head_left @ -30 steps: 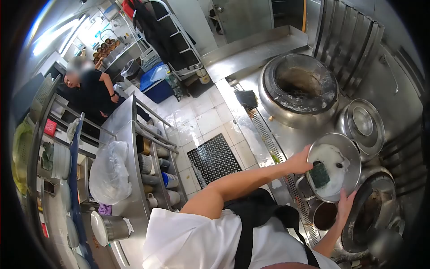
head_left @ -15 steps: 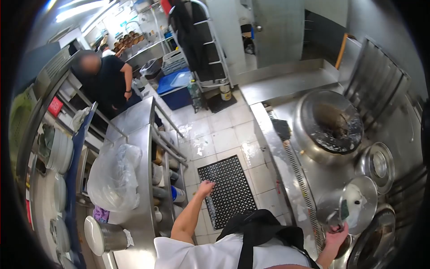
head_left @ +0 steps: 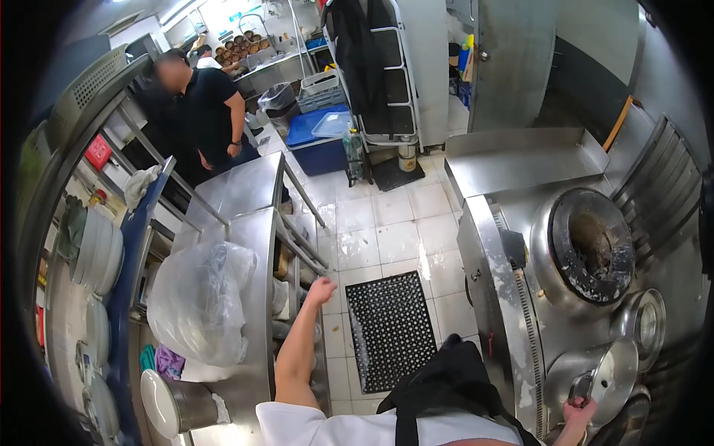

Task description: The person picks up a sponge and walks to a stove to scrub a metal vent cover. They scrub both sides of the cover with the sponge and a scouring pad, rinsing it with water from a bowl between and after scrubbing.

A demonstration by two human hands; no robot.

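My left hand point(head_left: 321, 291) hangs in the air over the floor, beside the metal table's shelves. Its fingers are curled closed, and nothing shows in them. At the lower right, my right hand point(head_left: 579, 411) is closed at the looped metal handle point(head_left: 581, 386) of a large metal pot point(head_left: 559, 377). Some pale contents point(head_left: 608, 367) show inside the pot, with a small dark spot among them. The pot sits on the steel range, its opening tilted toward the right in this view. My right fingertips are partly hidden.
A round wok burner point(head_left: 593, 245) and a metal lid point(head_left: 644, 327) are on the range. On the left, a steel table point(head_left: 242, 186) carries a clear plastic bag point(head_left: 201, 301) and a lidded pot point(head_left: 178, 405). A perforated black mat point(head_left: 390, 327) covers floor tiles. Another person point(head_left: 212, 111) stands beyond the table.
My view has tilted up and turned left, so the range appears farther right. My left hand has moved toward the table shelves. My right hand stays at the pot's handle.
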